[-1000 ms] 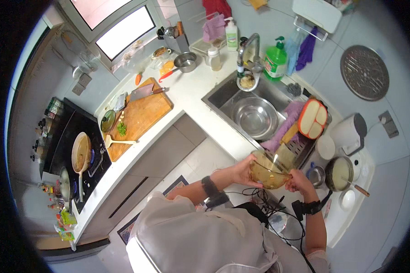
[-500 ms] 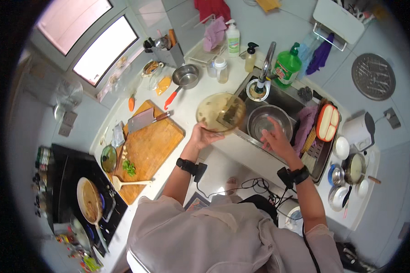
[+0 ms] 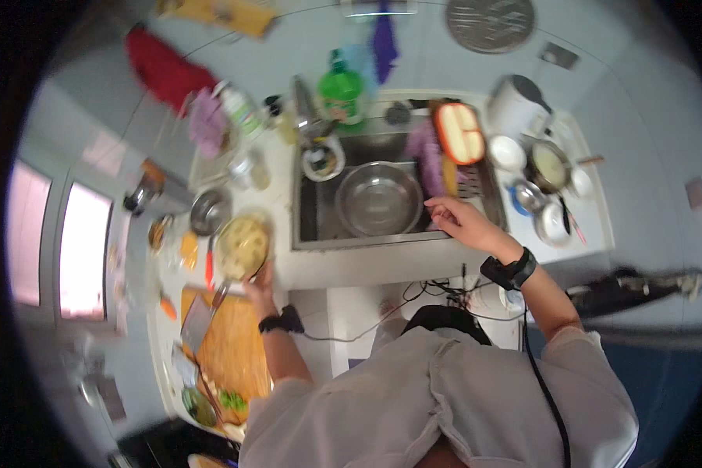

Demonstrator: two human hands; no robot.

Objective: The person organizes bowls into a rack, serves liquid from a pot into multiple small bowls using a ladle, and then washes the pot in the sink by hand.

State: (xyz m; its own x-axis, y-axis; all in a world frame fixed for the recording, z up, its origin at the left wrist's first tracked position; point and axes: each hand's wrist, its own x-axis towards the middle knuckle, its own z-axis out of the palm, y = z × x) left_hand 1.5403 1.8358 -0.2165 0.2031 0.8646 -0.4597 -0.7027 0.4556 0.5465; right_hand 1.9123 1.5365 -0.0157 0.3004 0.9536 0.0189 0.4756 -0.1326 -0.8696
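My left hand (image 3: pixel 259 287) grips the near rim of a round, yellowish, see-through bowl (image 3: pixel 242 243) over the left counter. Blur hides whether the bowl touches the counter. Just beyond it sits a steel saucepan (image 3: pixel 210 212) with a red handle. My right hand (image 3: pixel 469 223) hovers at the sink's front edge, holding nothing, its fingers loosely bent and apart. To its left, a steel basin (image 3: pixel 380 201) rests in the sink (image 3: pixel 317 244). A wooden cutting board (image 3: pixel 238 343) lies close to my left forearm, with a cleaver (image 3: pixel 200 320) and chopped greens (image 3: pixel 232 400) on it.
A green bottle (image 3: pixel 342 95) and the faucet (image 3: pixel 308 113) stand behind the sink. On the right are a red-rimmed divided tray (image 3: pixel 460 134), white bowls (image 3: pixel 507 154) and a pot (image 3: pixel 549 165). Dark cables (image 3: pixel 437 295) hang below the counter. The stove (image 3: pixel 171 444) shows at lower left.
The view has turned to the right. My left hand has carried the bowl from beside the sink leftward to near the saucepan. My right hand has moved from over the basin to its right.
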